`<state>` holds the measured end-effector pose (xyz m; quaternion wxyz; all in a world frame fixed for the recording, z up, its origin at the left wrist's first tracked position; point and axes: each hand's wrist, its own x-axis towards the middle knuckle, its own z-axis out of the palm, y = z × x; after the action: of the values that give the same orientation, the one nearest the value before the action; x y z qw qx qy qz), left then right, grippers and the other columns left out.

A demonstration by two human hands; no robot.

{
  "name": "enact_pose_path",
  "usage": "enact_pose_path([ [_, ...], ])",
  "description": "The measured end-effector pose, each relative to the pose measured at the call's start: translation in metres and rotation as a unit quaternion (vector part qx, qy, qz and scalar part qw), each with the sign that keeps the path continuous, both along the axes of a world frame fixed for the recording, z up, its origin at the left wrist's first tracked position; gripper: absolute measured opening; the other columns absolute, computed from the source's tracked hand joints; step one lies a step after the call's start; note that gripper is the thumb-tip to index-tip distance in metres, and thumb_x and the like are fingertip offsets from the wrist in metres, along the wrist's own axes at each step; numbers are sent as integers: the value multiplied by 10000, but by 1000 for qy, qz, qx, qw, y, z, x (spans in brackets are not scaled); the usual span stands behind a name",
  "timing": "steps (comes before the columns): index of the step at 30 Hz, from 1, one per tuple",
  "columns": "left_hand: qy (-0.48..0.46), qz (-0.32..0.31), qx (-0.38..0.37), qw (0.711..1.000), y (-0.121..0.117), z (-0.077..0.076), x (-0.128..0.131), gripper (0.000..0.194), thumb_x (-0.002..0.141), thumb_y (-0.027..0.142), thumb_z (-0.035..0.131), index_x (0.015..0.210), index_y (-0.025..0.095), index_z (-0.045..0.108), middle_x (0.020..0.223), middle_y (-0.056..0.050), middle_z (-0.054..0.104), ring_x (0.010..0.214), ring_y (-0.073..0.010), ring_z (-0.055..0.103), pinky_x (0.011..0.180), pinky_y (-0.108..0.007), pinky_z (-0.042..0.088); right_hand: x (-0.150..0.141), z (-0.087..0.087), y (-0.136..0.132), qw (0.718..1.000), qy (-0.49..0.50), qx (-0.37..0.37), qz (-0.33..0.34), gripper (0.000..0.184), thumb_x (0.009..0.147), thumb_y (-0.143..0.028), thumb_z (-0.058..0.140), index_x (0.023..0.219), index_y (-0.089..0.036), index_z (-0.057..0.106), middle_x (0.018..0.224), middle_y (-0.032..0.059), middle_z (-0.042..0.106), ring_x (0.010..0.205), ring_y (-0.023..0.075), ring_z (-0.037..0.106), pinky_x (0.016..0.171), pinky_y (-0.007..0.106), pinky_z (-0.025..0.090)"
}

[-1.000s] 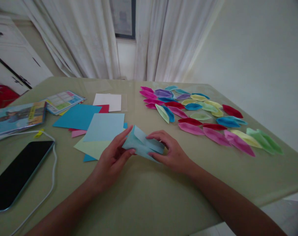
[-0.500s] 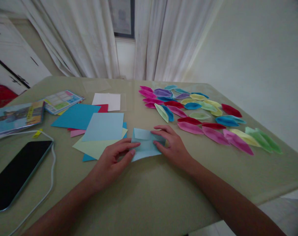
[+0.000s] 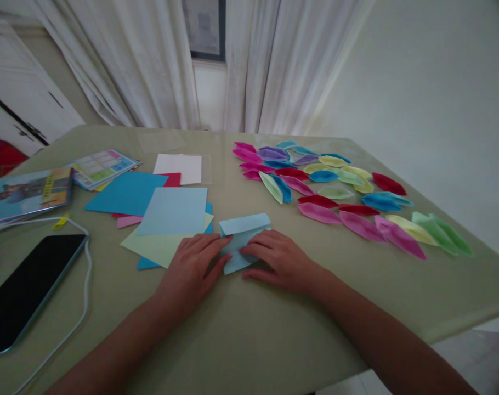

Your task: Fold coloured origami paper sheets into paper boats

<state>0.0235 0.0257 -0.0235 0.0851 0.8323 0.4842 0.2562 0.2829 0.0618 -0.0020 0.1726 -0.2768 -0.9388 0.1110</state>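
Observation:
A light blue sheet of folding paper (image 3: 242, 237), with its far edge folded over in a flap, lies on the table in front of me. My left hand (image 3: 198, 260) grips its left edge, the thumb at the near left corner and the fingers by the fold. My right hand (image 3: 278, 258) holds the sheet down from the right, its fingers curled over the paper and its thumb at the near edge. Part of the right side of the sheet is hidden under that hand. Just left of it lies a stack of coloured square sheets (image 3: 173, 211), a pale blue one on top.
Several folded, leaf-shaped paper pieces (image 3: 323, 202) in many colours are spread over the right side. On the left are a phone (image 3: 33, 291), a white cable (image 3: 88, 274), a picture booklet (image 3: 29, 195) and a white square sheet (image 3: 177, 168). Curtains hang behind the table (image 3: 249, 340).
My right hand has moved left and nearer to me, from the right edge onto the paper. The sheet has turned slightly, and its folded far flap now shows its full width.

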Motion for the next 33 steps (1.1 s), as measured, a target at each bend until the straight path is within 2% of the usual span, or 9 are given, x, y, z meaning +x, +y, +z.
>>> enact_pose_path([
  [3,37,0,2,999,0,6,-1,304,1058,338,571,1311,218,689,1164,-111,718,1065,-299,651,898,-466,506,0,-1,2,1000,4,5,-15,437,973,-527,719,1225,-171,691,1150,127,750,1071,296,683,977,455,514],
  [8,116,28,-9,993,-3,14,3,231,993,408,657,979,195,743,994,-104,641,924,-313,593,805,-476,502,0,1,1,1000,11,20,-2,332,1037,-444,650,1231,-179,694,1159,126,744,1065,276,672,948,434,508],
  [14,141,45,-3,989,-8,12,11,304,1036,436,590,944,173,712,963,-119,641,913,-334,604,798,-502,521,-6,-3,-3,998,17,46,44,192,1085,-327,583,1109,-208,731,1113,74,760,994,224,663,896,370,508],
  [17,127,55,-7,990,-9,10,12,283,1038,413,588,998,158,704,1022,-131,648,957,-344,609,837,-522,532,-8,-5,-2,997,12,61,38,205,1094,-261,549,1026,-178,723,1047,80,758,957,219,655,890,364,510],
  [20,102,68,-7,992,-9,9,12,342,1034,402,602,1227,130,680,1132,-146,641,1034,-351,602,903,-539,539,-8,-5,-1,998,1,53,24,195,1084,-251,549,995,-165,700,996,92,735,922,225,639,876,369,510],
  [22,93,72,-9,993,-9,8,12,391,1031,398,605,1303,124,660,1168,-155,634,1060,-353,600,939,-553,541,-7,-4,-1,999,-9,29,19,171,1076,-259,557,1010,-168,686,996,92,721,923,228,634,882,370,510],
  [25,87,67,-13,994,-9,7,12,342,1034,363,588,1258,125,688,1200,-169,642,1086,-358,608,973,-571,544,-6,-4,-1,1000,-18,2,8,171,1077,-315,575,1106,-182,679,1049,97,720,976,245,639,912,383,512],
  [29,80,53,7,995,-8,2,10,310,1048,291,548,1266,114,682,1394,-203,624,1271,-377,586,1059,-566,522,-5,-5,-1,1000,-8,3,8,216,1077,-348,586,1193,-198,689,1109,102,717,1017,254,648,924,391,523],
  [33,86,21,14,996,-5,3,7,285,1047,244,549,1261,105,676,1309,-188,699,1232,-348,635,1080,-552,522,-4,-5,1,1000,10,-5,9,249,1075,-369,588,1223,-200,694,1147,117,708,1050,253,657,931,400,544],
])
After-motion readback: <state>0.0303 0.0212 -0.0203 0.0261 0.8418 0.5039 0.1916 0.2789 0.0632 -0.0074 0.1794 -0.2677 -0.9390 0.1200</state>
